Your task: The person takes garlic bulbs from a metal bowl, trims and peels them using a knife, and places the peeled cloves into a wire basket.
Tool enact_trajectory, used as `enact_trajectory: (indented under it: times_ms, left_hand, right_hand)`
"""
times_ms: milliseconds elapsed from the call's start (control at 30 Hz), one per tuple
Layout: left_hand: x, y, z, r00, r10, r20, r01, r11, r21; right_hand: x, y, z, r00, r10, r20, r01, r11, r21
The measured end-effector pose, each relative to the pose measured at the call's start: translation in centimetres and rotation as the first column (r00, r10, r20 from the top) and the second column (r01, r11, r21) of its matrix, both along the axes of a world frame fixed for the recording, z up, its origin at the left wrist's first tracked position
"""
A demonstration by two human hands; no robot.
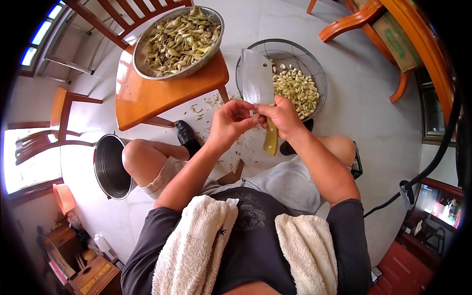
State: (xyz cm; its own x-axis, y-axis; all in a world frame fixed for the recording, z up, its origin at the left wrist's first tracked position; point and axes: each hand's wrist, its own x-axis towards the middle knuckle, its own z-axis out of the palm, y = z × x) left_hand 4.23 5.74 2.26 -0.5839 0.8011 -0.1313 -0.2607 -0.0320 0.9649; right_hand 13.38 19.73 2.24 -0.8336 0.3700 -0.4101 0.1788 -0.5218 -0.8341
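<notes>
A cleaver (257, 81) with a broad metal blade and a yellow handle points away from me, held in my right hand (284, 117). My left hand (230, 123) meets it at the handle end of the blade, its fingers pinched together; whatever is between them is too small to name. Beyond the blade, a round wire basket (320, 69) on the floor holds many pale peeled cloves (297, 91). On the wooden chair (135, 101) at the upper left, a metal colander (220, 37) is heaped with unpeeled bulbs (184, 42).
Peel scraps (201, 110) litter the floor between my feet. A metal bucket (112, 164) stands beside my left knee. Wooden furniture legs (344, 29) are at the upper right, and a black cable (427, 169) hangs at the right. Towels (191, 246) drape over my shoulders.
</notes>
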Motion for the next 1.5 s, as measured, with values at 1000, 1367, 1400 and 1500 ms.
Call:
enact_trajectory:
  times_ms: [1000, 1367, 1400, 1500]
  left_hand:
    - [-2.2, -2.1, -3.4, 0.950, 0.308, -0.044, -0.310, 0.948, -0.074]
    - [-2.5, -2.8, -4.6, 0.956, 0.283, -0.082, -0.289, 0.954, -0.077]
    - [-2.6, -2.9, -4.5, 0.954, 0.290, -0.080, -0.295, 0.953, -0.061]
    - [-3.4, -3.3, -4.0, 0.953, 0.294, -0.076, -0.296, 0.955, -0.016]
  right_hand:
    - [3.1, -2.1, -0.2, 0.978, 0.205, 0.022, -0.014, -0.040, 0.999]
    - [3.4, -1.9, -1.9, 0.979, 0.162, 0.127, -0.138, 0.062, 0.988]
    - [3.6, -1.7, -2.7, 0.976, 0.153, 0.158, -0.174, 0.096, 0.980]
    - [4.7, -0.1, -4.3, 0.831, 0.113, 0.545, -0.556, 0.139, 0.819]
